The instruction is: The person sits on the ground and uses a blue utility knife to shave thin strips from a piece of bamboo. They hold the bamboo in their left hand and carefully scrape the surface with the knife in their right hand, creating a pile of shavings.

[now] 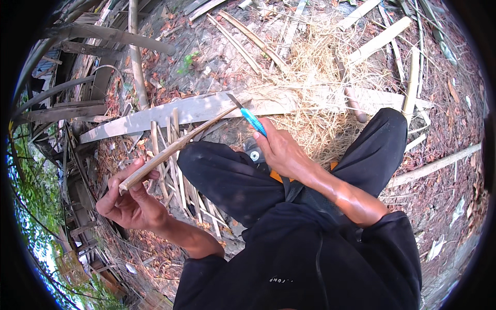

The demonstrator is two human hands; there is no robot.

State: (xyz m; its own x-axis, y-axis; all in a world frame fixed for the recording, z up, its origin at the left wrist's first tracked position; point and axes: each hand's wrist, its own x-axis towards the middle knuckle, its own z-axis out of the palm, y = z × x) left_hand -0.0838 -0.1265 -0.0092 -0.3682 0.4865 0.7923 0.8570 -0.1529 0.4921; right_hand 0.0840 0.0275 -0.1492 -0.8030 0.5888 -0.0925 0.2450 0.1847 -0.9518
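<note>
My left hand (135, 202) is closed round the near end of a long, narrow wooden stick (178, 146). The stick slants up and to the right over my left knee, and its far end tapers. In my right hand (287, 154) is a knife (253, 122) with a bright blue handle. Its short dark blade points up and left, close to the tapered end; I cannot tell whether the two touch. Below the far end of the stick lies a flat, pale plank (170, 117), stretched across the ground in front of my knees.
Pale shavings (318, 67) are heaped over the plank's right half. A brown wooden handle (355, 106) rests there. Several thin split sticks (178, 178) lie beside my left knee. Boards and poles (135, 57) are piled at the left, and cut poles (381, 41) lie at the far right.
</note>
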